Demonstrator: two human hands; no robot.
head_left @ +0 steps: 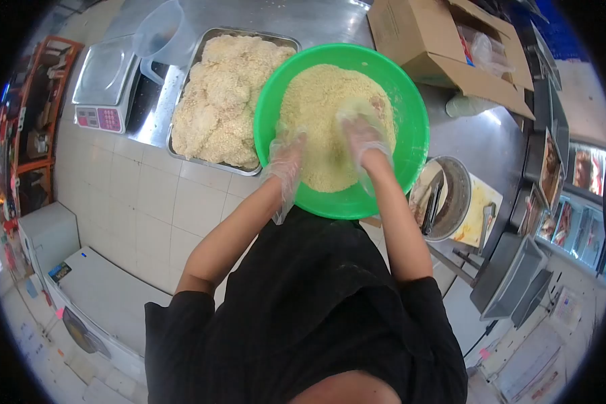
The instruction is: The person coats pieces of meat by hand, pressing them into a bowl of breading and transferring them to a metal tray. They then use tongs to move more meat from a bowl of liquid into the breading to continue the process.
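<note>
A large green basin (411, 135) holds a heap of pale yellow breadcrumb-like coating (326, 94). Both of my hands wear clear plastic gloves. At the basin's left side, my left hand (289, 148) touches the coating, its fingertips partly hidden there. My right hand (362, 135) reaches into the coating right of the middle, its fingers smeared by motion and dusted over. Just beyond it, a pinkish piece of meat (382, 104) shows through the crumbs at the right. Whether either hand grips anything is hidden.
Left of the basin, a metal tray (176, 145) is piled with crumb-coated pieces (225, 94). Farther left are a clear plastic jug (160, 34) and a scale (104, 81). An open cardboard box (411, 40) stands back right; a round pan (459, 195) with tongs (434, 202) sits right.
</note>
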